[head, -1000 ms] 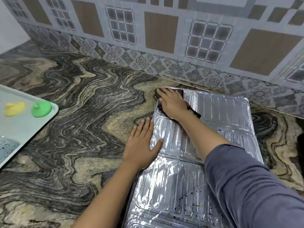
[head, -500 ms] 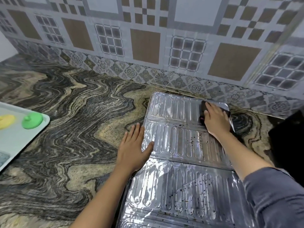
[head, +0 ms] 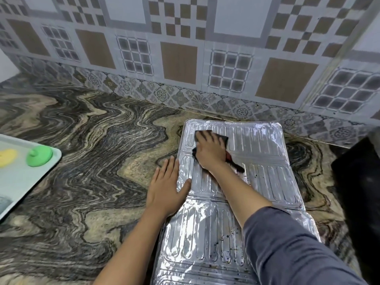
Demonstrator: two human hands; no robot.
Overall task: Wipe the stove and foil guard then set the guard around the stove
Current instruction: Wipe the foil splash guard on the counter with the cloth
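The silver ribbed foil guard (head: 265, 177) lies flat on the marbled counter, unfolded, its near panel speckled with dark spots. My right hand (head: 209, 151) presses a dark cloth (head: 223, 138) flat onto the guard's far panel, near its left side. My left hand (head: 167, 188) rests with straight fingers on the counter at the guard's left edge, its thumb lying on the foil. A black object (head: 357, 182) at the right edge may be the stove; only a corner shows.
A pale tray (head: 24, 182) at the left edge carries a green knobbed lid (head: 39, 156) and a yellow item (head: 7, 157). The patterned tile wall (head: 185, 58) rises just behind the guard. Marbled counter (head: 92, 161) stretches between the tray and the guard.
My right hand has slid the cloth from the guard's far right corner back to the left of the far panel. My left hand has stayed at the left edge.
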